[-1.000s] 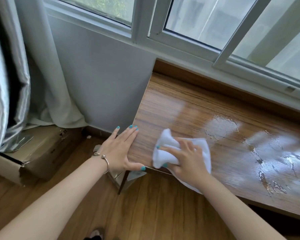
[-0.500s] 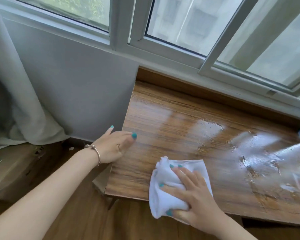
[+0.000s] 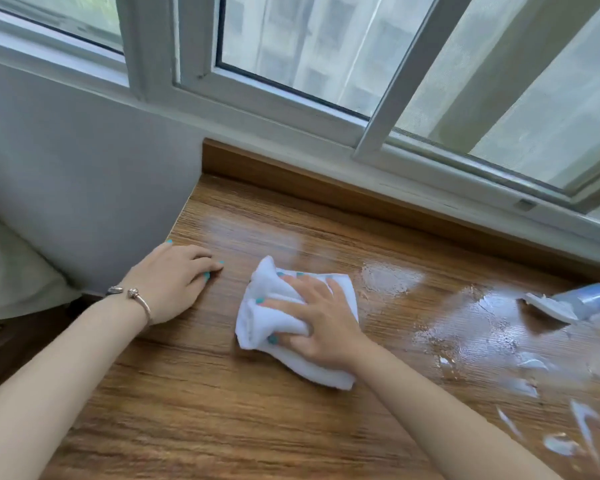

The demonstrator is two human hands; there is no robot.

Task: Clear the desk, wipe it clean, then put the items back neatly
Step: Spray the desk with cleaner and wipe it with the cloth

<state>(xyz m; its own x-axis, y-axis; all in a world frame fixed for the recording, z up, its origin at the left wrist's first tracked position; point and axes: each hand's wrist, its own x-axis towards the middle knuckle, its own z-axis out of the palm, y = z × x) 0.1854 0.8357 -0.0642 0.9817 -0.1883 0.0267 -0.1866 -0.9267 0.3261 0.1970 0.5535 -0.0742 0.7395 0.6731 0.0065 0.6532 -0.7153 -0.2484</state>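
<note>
Head view, looking down at a wooden desk (image 3: 222, 410) set under a window (image 3: 326, 64). The right hand (image 3: 321, 327) presses a bunched white cloth (image 3: 274, 313) flat against the desktop near its left end, fingers spread over the fabric and thumb tucked around a fold, so it grips the cloth. The left hand (image 3: 174, 282) rests on the desk's left edge by the wall, fingers loosely bent, holding nothing. Wet streaks (image 3: 482, 327) shine to the right, and a blue bottle-like object (image 3: 582, 303), blurred, lies at the far right. This appears to be the wiping step; the next stroke likely needs to sweep right through the damp patch.
</note>
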